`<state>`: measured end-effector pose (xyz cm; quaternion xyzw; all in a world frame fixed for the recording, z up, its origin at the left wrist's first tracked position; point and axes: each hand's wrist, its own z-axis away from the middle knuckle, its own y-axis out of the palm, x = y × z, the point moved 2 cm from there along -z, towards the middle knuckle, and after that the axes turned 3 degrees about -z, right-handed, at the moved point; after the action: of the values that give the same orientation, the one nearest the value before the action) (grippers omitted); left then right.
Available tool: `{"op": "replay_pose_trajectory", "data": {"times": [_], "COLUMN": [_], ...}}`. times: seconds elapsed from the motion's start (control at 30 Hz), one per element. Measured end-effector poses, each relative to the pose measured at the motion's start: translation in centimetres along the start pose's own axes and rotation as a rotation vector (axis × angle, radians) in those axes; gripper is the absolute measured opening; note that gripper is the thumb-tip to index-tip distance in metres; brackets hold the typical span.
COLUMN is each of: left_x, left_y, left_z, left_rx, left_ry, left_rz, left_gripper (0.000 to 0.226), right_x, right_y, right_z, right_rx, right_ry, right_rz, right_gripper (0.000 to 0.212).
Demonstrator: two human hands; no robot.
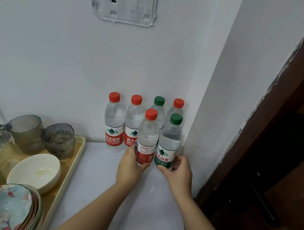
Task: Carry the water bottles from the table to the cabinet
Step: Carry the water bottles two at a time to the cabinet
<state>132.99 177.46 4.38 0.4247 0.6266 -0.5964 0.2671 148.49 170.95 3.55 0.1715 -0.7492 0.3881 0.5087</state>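
Between the two hands, a pair of water bottles is standing upright, side by side and touching, on the white top (114, 198). The left hand (132, 166) is wrapping fingers and thumb round the lower label of the red-capped front bottle (147, 134). The right hand (179, 171) is curling round the lower label of the green-capped front bottle (170, 137). Each hand is therefore clamping its own bottle. The fingers are hiding the bases, so I cannot tell whether the bottles are resting on the surface or being lifted just off it.

Just beyond the fingertips, a back row (133, 118) of four more bottles is lining the wall. Two red-capped ones are standing beyond and left of the left hand, and a green-capped and a red-capped one are sitting directly behind the held pair. Well to the left of the left hand, a tray (79, 155) is carrying glasses and bowls.

Whether this top is the table or the cabinet is not showing. If it is the cabinet, six bottles are arriving and this pair is probably closing the job. If it is the table, all six are waiting.
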Motion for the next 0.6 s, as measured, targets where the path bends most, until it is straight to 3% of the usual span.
{"op": "replay_pose_trajectory", "data": {"times": [0.33,0.6], "left_x": [-1.1,-1.2], "left_y": [2.2,2.3], "left_z": [-0.4,-0.3], "left_rx": [-0.025,0.006], "left_ry": [0.024,0.022], "left_rz": [-0.026,-0.023], "left_gripper": [0.073,0.073], "right_x": [-1.1,-0.6], "right_y": [-1.3,-1.3], "right_z": [-1.6,-1.2], "right_rx": [-0.048,-0.045], "right_ry": [0.004,0.001], "right_rz": [0.029,0.056], "right_gripper": [0.041,0.044]}}
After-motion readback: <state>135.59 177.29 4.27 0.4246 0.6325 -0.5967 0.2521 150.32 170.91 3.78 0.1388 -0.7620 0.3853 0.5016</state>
